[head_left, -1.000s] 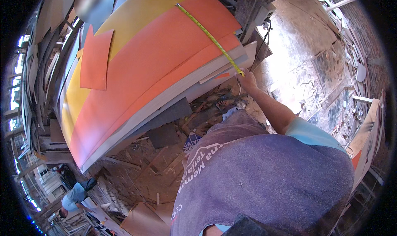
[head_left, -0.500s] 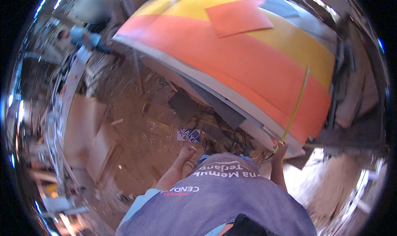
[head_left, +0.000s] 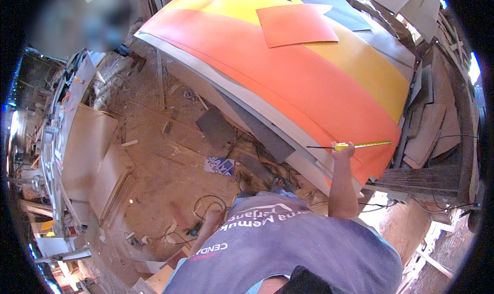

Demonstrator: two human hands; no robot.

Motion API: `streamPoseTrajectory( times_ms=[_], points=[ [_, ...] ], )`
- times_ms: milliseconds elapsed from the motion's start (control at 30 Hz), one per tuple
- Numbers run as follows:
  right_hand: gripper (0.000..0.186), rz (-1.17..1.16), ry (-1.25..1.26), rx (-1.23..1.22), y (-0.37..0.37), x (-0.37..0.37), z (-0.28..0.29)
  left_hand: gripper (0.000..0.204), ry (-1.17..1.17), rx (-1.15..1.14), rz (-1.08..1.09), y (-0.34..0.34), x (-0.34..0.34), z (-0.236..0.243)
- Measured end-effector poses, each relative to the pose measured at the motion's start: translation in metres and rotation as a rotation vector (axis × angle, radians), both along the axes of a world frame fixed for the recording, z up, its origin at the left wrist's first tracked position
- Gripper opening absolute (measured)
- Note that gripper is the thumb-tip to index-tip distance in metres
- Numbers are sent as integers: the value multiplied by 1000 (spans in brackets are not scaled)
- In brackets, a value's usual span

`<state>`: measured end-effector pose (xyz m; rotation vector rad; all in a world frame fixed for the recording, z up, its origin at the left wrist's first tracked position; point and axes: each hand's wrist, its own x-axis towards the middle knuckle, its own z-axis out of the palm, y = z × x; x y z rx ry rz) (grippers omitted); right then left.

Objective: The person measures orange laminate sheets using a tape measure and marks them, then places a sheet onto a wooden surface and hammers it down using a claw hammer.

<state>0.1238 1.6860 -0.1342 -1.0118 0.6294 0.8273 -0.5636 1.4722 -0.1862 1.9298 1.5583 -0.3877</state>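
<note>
In my right hand (head_left: 345,151) is a yellow tape measure (head_left: 340,147), held over the near right part of a large orange sheet (head_left: 247,72). Its yellow blade (head_left: 374,144) sticks out a short way to the right, above the sheet. A thin dark stick, perhaps a pencil (head_left: 318,147), juts left from the same hand. My left hand (head_left: 218,210) hangs low beside my body, away from the sheets. Its fingers are too unclear to read, and I make out nothing held there.
The orange sheet tops a stack beside a yellow sheet (head_left: 360,70), with a loose orange piece (head_left: 296,26) across them. Brown boards (head_left: 110,178) lean at left. Cables (head_left: 172,237) and scraps litter the floor. More boards (head_left: 427,132) stand at right. Blurred people are at upper left.
The tape blade, which stretched far across the orange sheet, is now short and points right. My right hand has moved up over the sheet; my left hand has dropped lower.
</note>
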Motion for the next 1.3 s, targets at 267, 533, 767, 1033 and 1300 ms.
streamPoseTrajectory(
  times_ms=[267, 533, 767, 1033, 1300],
  points=[
    [51, 86, -158, 155, -4, 45, -59, 41, -234, -280, 671, 29, 28, 17],
    [45, 5, -108, 434, 38, 71, -13, 33, -361, -84, 900, 50, 23, 21],
    [45, 20, -235, 557, 101, 97, 68, 28, -369, -162, 873, 47, 38, 77],
    [48, 118, -369, 489, 104, 119, 105, 35, -227, -164, 508, 43, 40, 54],
    [34, 413, -226, 115, -15, 5, 79, 30, -342, -144, 430, 101, 57, 30]
  ],
)
